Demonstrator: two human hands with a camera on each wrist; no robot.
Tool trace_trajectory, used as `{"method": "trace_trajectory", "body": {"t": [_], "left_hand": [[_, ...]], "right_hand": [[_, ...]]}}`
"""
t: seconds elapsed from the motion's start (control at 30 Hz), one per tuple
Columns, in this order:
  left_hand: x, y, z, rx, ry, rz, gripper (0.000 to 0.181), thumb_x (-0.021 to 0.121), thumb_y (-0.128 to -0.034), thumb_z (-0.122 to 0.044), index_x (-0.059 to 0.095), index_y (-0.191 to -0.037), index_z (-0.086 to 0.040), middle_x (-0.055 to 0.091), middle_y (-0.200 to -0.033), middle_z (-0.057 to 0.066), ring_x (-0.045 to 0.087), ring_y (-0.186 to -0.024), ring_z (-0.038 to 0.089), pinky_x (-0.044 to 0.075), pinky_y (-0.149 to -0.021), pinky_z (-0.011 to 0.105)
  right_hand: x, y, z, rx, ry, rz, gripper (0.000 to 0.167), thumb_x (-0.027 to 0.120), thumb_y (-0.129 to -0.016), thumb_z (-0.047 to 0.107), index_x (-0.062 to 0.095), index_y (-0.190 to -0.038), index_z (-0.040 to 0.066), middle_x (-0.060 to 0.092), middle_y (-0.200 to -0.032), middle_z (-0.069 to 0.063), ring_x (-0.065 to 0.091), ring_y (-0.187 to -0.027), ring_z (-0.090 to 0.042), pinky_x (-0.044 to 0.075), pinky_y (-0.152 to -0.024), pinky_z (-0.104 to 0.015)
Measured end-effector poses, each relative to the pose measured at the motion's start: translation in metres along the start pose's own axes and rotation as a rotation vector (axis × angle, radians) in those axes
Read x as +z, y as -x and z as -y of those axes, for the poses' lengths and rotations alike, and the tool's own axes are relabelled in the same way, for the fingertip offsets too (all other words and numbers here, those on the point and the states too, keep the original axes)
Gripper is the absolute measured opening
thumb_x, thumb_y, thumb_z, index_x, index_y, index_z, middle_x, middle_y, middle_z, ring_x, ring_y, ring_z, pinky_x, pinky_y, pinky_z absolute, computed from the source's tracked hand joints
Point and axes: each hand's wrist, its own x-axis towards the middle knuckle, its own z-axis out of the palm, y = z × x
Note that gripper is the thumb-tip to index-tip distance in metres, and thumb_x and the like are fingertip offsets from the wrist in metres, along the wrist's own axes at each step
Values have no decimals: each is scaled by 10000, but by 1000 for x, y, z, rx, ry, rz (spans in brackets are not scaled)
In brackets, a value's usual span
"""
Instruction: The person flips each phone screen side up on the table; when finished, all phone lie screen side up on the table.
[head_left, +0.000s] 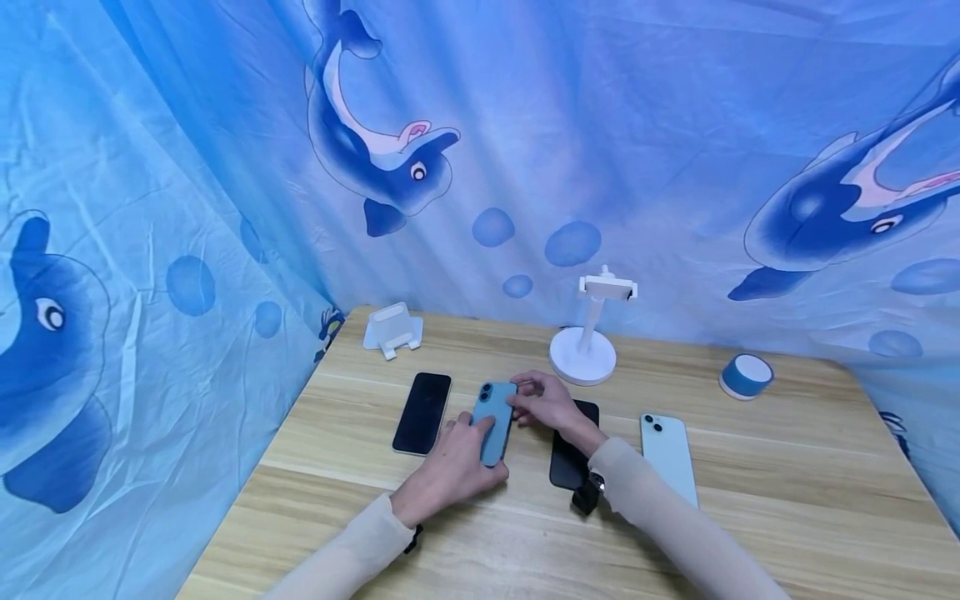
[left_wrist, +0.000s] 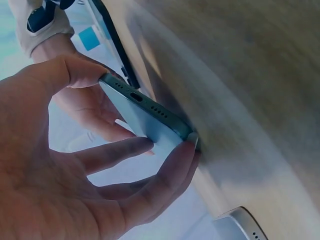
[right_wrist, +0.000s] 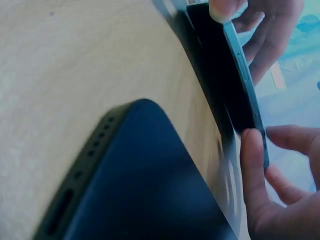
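Note:
A blue smartphone [head_left: 491, 437] is held by both hands, its back with two camera lenses turned up. My left hand [head_left: 459, 467] grips its near end by the long sides, with a finger lying over the back. At the far right corner, my right hand [head_left: 543, 402] pinches the phone's edge. In the left wrist view the bottom edge [left_wrist: 142, 101] shows a charging port and speaker holes. The right wrist view shows the phone's dark screen side [right_wrist: 220, 70] tilted up from the tabletop, with the right thumb [right_wrist: 252, 155] against its edge.
A dark-screened phone [head_left: 422, 414] lies to the left; a black phone [head_left: 572, 454] lies partly under the right forearm. Farther right is a pale phone [head_left: 667, 454]. Behind stand a white folding stand [head_left: 392, 327], a white round-based phone holder [head_left: 583, 357] and a blue-and-white cylinder [head_left: 746, 377].

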Motion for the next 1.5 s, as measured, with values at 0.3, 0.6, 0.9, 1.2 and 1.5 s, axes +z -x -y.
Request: {"method": "trace_trajectory", "body": {"t": [0.3,0.6,0.9,1.2,1.5], "left_hand": [[-5,2,2,14,29,17,752,758,-807,-383,585,-1461,-54,653,-1225,219,650,-880,218,585,-702,324],[-7,3,5,66,73,-46,700,737,-796,-324,611,-1427,-49,706,-1168,176,638,-839,175,513,-639,250],[-9,4,6,73,173,-86,652,737,-815,-286,622,-1407,-41,735,-1073,132,593,-706,106,454,-531,201],[-10,5,9,20,301,-73,599,750,-868,-233,609,-1431,-86,729,-1150,90,651,-768,139,494,-587,229],[-18,5,13,62,419,-116,555,762,-821,-102,644,-1362,-74,710,-1087,46,670,-699,104,505,-637,208]], "right_hand": [[-1,2,1,-15,-44,42,454,586,-987,32,573,-1441,49,661,-1248,-201,703,-810,-152,633,-748,-345],[1,3,-2,-38,-45,70,555,650,-943,29,538,-1482,98,656,-1259,-188,729,-874,-188,632,-750,-341],[5,3,-9,-68,-24,137,589,685,-964,74,483,-1517,57,639,-1323,-242,737,-905,-176,634,-800,-350],[5,2,-11,-102,-9,168,563,690,-990,113,477,-1502,17,640,-1333,-258,741,-988,-186,628,-871,-379],[2,2,-9,-97,-30,198,629,746,-954,117,482,-1520,51,633,-1321,-242,747,-1025,-209,624,-892,-379]]}}
